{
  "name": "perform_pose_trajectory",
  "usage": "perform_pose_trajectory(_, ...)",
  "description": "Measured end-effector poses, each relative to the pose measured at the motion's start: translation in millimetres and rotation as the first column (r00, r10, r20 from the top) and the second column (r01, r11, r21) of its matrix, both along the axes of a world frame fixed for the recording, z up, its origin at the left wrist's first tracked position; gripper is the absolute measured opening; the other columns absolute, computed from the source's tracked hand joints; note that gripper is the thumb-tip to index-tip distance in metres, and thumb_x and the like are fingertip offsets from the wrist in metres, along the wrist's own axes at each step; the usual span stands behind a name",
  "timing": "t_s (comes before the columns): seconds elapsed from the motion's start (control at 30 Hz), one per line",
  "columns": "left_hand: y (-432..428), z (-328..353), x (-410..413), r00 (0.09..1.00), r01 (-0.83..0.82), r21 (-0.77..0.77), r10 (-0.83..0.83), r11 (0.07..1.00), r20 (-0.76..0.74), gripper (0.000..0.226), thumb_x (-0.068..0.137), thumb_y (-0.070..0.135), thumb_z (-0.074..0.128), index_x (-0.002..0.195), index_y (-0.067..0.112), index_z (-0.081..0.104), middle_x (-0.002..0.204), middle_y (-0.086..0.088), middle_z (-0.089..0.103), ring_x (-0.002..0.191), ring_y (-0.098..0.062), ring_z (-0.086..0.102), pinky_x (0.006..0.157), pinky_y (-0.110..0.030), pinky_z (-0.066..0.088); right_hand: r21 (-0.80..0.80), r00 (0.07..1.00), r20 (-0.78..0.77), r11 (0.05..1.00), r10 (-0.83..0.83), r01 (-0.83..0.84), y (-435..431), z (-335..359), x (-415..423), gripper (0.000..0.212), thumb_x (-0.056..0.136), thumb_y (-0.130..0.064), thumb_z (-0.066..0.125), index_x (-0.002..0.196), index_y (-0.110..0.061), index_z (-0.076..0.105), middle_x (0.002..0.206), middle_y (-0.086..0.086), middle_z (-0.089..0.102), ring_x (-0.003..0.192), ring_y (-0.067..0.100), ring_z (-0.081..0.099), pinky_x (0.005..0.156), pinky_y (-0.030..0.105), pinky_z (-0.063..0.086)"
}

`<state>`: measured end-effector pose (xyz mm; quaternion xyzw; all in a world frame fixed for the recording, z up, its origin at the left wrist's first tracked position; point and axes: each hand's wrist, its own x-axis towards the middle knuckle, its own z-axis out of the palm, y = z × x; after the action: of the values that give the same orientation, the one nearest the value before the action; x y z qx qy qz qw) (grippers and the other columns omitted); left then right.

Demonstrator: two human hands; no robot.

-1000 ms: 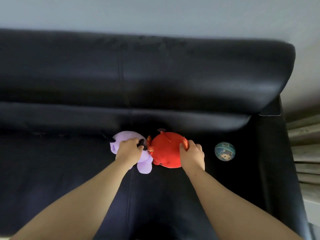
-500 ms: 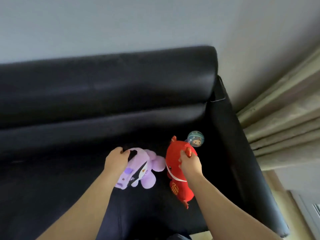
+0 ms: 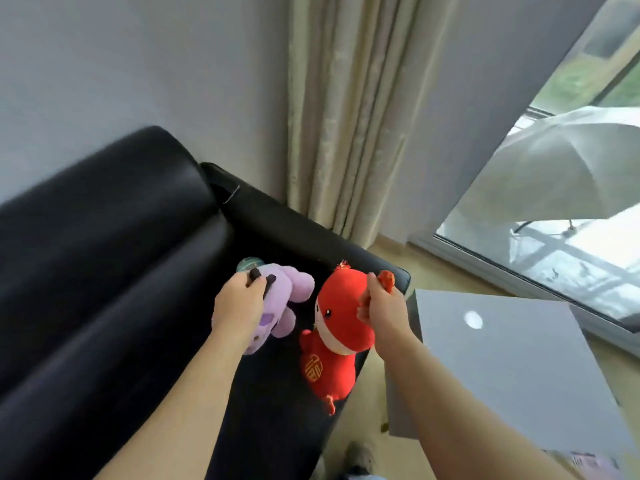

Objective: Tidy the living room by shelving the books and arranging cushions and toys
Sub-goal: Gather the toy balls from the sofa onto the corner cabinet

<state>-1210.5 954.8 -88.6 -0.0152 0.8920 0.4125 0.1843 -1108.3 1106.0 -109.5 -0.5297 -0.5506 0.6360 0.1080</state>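
lifted off the sofa (image 3: 104,254) seat and carried toward its right end since a moment ago, with the view swung right onto curtain and window. at far left, black sofa back against a pale wall (image 3: 104,64). next, left grip (image 3: 239,306), fingers curled round the head of a purple toy (image 3: 289,289), holding it in the air above the seat. peeking out just behind that toy, near the armrest, a small blue-green ball (image 3: 249,264), mostly hidden. just beside the purple toy, a red toy (image 3: 332,337) dangling upright with its face to the camera and a gold mark on its belly, pinched by one ear in the right grip (image 3: 384,313). behind, a cream curtain (image 3: 346,116) hanging to the floor. right of the sofa end, a grey bench (image 3: 502,358). beyond it, a glass door (image 3: 519,265) and a white umbrella (image 3: 561,168) outside.
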Motion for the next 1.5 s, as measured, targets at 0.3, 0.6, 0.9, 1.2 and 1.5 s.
perform_pose_trajectory(0.3, 109.6, 22.9, 93.1, 0.899, 0.427, 0.163, -0.437, 0.889, 0.025, 0.021, 0.096, 0.024, 0.047, 0.081, 0.013, 0.055, 0.083, -0.004, 0.057, 0.090, -0.026, 0.055, 0.081, -0.034, 0.046, 0.043, 0.889, -0.101, 0.891, -0.446, 0.452, 60.5, 35.6, 124.5, 0.023, 0.094, -0.031, 0.050, 0.094, -0.008, 0.052, 0.066, 0.004, 0.050, 0.050, 0.014, 0.046, 0.050, 0.024, 0.044)
perform_pose_trajectory(0.6, 199.6, 37.2, 207.7, 0.602, 0.794, 0.142, -0.798, 0.592, -0.039, 0.018, 0.096, 0.023, 0.046, 0.082, 0.013, 0.052, 0.086, -0.004, 0.057, 0.084, -0.021, 0.049, 0.068, -0.026, 0.031, -0.005, 0.716, -0.125, 0.722, -0.687, 0.692, 91.4, 52.0, 229.0, 0.032, 0.094, -0.026, 0.050, 0.067, -0.010, 0.049, 0.062, 0.003, 0.048, 0.052, 0.015, 0.043, 0.057, 0.026, 0.043)
perform_pose_trajectory(0.9, 266.0, 42.4, 305.4, 0.395, 0.918, 0.029, -0.913, 0.395, -0.105, 0.027, 0.095, 0.022, 0.048, 0.069, 0.017, 0.044, 0.073, 0.000, 0.052, 0.077, -0.021, 0.047, 0.056, -0.028, 0.028, -0.101, 0.532, -0.174, 0.552, -0.829, 0.828, 138.8, 41.4, 324.2, 0.028, 0.095, -0.030, 0.050, 0.074, -0.012, 0.050, 0.066, 0.003, 0.049, 0.050, 0.015, 0.043, 0.052, 0.023, 0.041)
perform_pose_trajectory(1.2, 359.3, 51.2, 406.5, 0.340, 0.940, 0.017, -0.928, 0.341, -0.152, 0.020, 0.094, 0.023, 0.049, 0.076, 0.014, 0.051, 0.082, -0.003, 0.060, 0.082, -0.023, 0.049, 0.063, -0.028, 0.031, -0.058, 0.453, -0.183, 0.470, -0.872, 0.881, 212.7, 43.4, 439.0, 0.034, 0.095, -0.034, 0.049, 0.074, -0.008, 0.052, 0.063, 0.004, 0.049, 0.050, 0.015, 0.043, 0.051, 0.023, 0.040)
perform_pose_trajectory(1.5, 439.3, 43.2, 512.8, 0.251, 0.964, 0.122, -0.961, 0.236, -0.120, 0.025, 0.093, 0.022, 0.053, 0.069, 0.018, 0.052, 0.066, 0.002, 0.055, 0.067, -0.020, 0.051, 0.057, -0.029, 0.041, -0.032, 0.214, -0.164, 0.223, -0.963, 0.974, 246.2, 31.9, 567.4, 0.045, 0.091, -0.039, 0.053, 0.054, -0.014, 0.049, 0.061, 0.004, 0.055, 0.056, 0.019, 0.046, 0.068, 0.035, 0.039)
